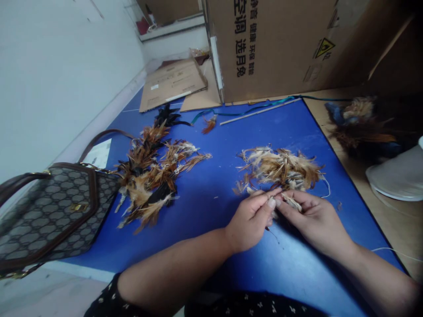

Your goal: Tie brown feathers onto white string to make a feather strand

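Observation:
My left hand (pixel 249 219) and my right hand (pixel 309 215) meet over the blue table (pixel 211 211), thumbs nearly touching. The left fingers are pinched on the end of some feathers. In the curled right fingers lies a small bunch of pale feathers (pixel 291 201); its lower part is hidden by the hand. A thin dark strand hangs below the fingertips. Just beyond my hands is a loose pile of tan and brown feathers (pixel 280 167), with a white string (pixel 327 187) at its right side.
Several bunches of brown and black feathers (pixel 145 171) lie at the left, beside a patterned handbag (pixel 56 211). Behind stand a large cardboard box (pixel 277 53) and flat cardboard (pixel 173 81). A thin stick (pixel 261 111) and teal ribbon (pixel 244 108) lie along the back edge.

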Motion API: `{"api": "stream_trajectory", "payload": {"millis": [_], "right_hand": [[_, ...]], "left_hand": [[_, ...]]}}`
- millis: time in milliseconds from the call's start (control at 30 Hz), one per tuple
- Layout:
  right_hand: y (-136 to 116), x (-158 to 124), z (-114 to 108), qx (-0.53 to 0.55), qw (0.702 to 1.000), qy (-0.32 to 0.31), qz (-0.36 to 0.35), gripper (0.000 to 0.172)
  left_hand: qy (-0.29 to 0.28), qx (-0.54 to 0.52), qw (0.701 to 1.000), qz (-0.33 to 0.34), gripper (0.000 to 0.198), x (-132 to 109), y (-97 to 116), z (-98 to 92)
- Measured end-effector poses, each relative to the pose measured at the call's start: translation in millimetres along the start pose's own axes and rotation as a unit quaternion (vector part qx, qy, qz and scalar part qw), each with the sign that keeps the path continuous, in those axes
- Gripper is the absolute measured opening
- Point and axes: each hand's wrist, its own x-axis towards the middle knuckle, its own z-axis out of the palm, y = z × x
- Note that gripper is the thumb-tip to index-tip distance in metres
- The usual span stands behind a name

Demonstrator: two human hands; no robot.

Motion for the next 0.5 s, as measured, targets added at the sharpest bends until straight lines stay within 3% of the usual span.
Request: {"api": "stream_trajectory", "payload": {"millis": [233,367,500], "right_hand": [[6.9,-1.9,-2.6,-0.065,0.997,0.024,-0.031,0.027],[8.0,-2.7,-1.4,-0.106,0.992,0.027,-0.065,0.023],[9.4,-2.6,-3.4,-0.176,0.975,0.077,-0.116,0.017]], "left_hand": [[0.018,-0.051,0.997,-0.057,0.051,1.7,-0.8,0.7],[0.031,-0.052,0.997,-0.049,0.044,2.2,0.2,2.2],[0.020,-0.060,0.996,-0.056,0.042,1.7,1.1,2.7]]}}
